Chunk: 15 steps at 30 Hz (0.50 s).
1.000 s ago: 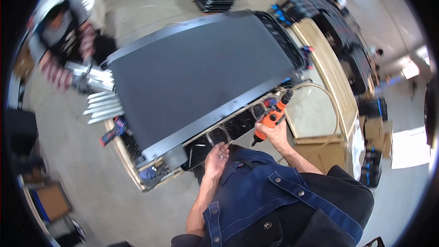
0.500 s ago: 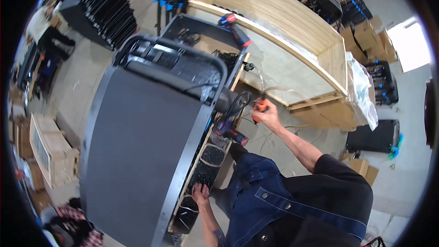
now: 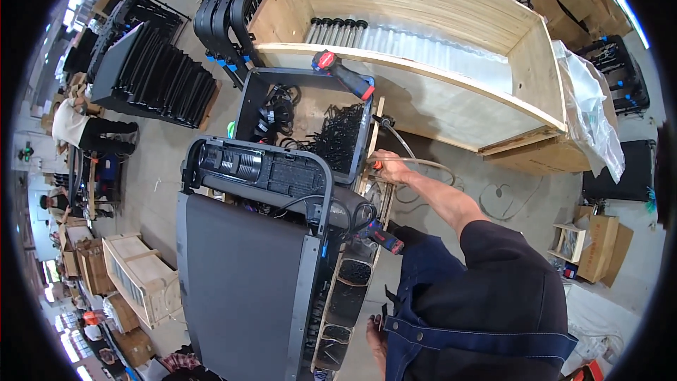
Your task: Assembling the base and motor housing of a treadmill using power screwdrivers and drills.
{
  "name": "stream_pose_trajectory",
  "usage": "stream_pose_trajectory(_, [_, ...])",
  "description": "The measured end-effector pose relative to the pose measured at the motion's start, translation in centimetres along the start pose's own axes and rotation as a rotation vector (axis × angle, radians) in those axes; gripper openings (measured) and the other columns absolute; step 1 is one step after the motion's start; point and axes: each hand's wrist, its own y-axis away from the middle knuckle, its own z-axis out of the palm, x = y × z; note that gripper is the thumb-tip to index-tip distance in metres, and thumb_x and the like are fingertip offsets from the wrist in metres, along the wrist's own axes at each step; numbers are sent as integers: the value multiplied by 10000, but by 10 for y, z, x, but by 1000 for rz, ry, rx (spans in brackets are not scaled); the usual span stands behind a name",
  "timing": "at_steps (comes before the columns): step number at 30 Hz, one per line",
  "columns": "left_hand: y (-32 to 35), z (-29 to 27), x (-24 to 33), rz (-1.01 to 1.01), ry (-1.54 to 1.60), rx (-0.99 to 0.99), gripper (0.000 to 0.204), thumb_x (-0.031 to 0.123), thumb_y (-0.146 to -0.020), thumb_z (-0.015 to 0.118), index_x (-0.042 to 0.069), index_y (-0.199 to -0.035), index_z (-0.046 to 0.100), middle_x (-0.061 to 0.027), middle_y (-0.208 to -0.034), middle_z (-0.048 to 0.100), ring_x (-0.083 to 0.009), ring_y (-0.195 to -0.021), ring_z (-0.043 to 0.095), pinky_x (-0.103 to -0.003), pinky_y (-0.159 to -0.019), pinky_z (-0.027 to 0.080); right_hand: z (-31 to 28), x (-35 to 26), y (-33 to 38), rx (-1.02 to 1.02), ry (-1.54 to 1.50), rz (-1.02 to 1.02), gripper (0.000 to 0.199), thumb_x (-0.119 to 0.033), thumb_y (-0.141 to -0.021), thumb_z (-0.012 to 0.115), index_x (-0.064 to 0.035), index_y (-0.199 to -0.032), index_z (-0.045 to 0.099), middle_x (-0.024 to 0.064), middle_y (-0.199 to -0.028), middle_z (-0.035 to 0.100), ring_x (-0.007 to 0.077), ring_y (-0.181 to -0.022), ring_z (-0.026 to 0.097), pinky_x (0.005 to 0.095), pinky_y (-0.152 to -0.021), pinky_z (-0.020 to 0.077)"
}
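Observation:
My right hand (image 3: 392,168) is closed round an orange hand tool (image 3: 377,164) at the wooden rail; fingers and rail hide most of it. A pale hose (image 3: 416,161) runs past the wrist. My left hand (image 3: 376,339) hangs low beside my blue apron, fingers curled; what they hold, if anything, I cannot make out. Near it stands a narrow wooden rack with black compartments (image 3: 348,300) holding small dark parts. A red and black cordless driver (image 3: 384,238) rests at the rack's far end. To the left lies a treadmill deck (image 3: 243,282) with a black belt.
Beyond the treadmill, a dark tray (image 3: 303,109) holds black screws and coiled cables, with another cordless driver (image 3: 343,76) on its rim. A large wooden crate (image 3: 423,77) with metal rods stands behind. Stacked black decks (image 3: 155,77) and a person (image 3: 92,127) are at left.
My right hand has carried the orange tool leftward and away to the rail. The left hand has come out of the rack's compartment and dropped toward my apron. The view has shifted.

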Motion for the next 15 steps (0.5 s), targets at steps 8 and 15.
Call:
stream_pose_trajectory(8, [6, 132, 8, 23, 63, -132, 384, 284, -1027, 588, 24, -1309, 576, -122, -1114, 661, -284, -1010, 641, -410, -832, 537, 10, 9, 56, 166, 7, 103, 465, -217, -811, 687, -89, -1256, 648, 212, -1152, 682, 411, -1095, 635, 477, -940, 534])
stream_pose_trajectory(15, [85, 351, 103, 325, -579, -556, 448, 343, -1030, 627, -17, -1296, 616, -137, -1066, 718, -206, -963, 702, -332, -839, 576, -164, -53, 110, -1105, -432, 346, 576, -314, -900, 762, -39, -1380, 601, 66, -1021, 731, 158, -899, 679, 336, -784, 573])
